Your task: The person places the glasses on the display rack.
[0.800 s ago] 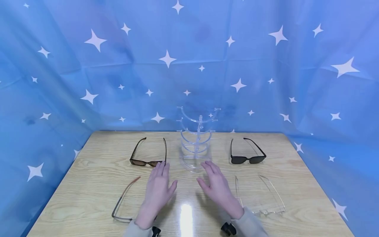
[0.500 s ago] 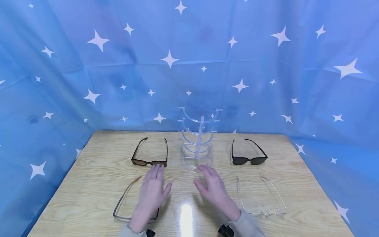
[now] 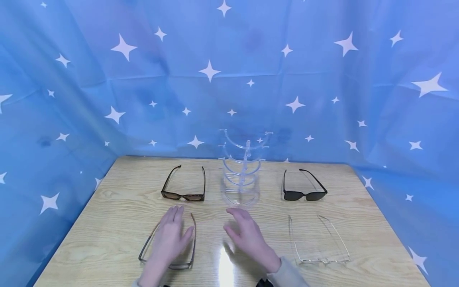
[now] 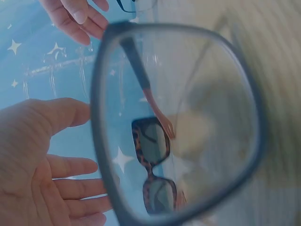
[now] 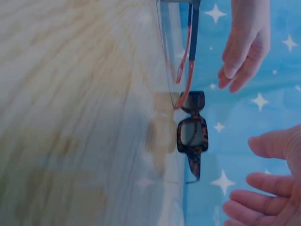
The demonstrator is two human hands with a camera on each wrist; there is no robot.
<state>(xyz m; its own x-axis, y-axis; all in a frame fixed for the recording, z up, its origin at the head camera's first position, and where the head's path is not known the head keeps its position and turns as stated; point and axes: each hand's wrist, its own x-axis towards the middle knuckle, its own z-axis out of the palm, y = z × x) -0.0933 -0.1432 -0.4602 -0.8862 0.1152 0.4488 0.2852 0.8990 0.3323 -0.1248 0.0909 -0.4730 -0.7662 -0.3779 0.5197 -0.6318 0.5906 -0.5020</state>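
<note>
My left hand [image 3: 168, 235], fingers extended, hovers over the grey-framed eyeglasses with brown temple tips [image 3: 194, 241], partly covering them. In the left wrist view, their lens rim [image 4: 260, 122] looms close beside that hand, with nothing in the fingers. My right hand [image 3: 247, 235] is held above the middle of the table, fingers loosely bent and thumb apart, also holding nothing. Beyond the left hand lie tortoiseshell sunglasses [image 3: 183, 197], temples unfolded. A clear, tiered eyeglasses display stand [image 3: 245, 167] stands at the back centre, its visible tiers bare.
Black sunglasses [image 3: 305, 196] lie at the back right with temples spread. Nearer, thin clear-looking eyeglasses [image 3: 324, 261] lie right of my right hand. A blue star-patterned cloth [image 3: 251, 95] hangs behind the wooden table [image 3: 107, 223].
Both hands have drawn back toward the person. My left hand has also shifted left, away from the tortoiseshell sunglasses and over the grey-framed eyeglasses. The glasses and stand rest as before.
</note>
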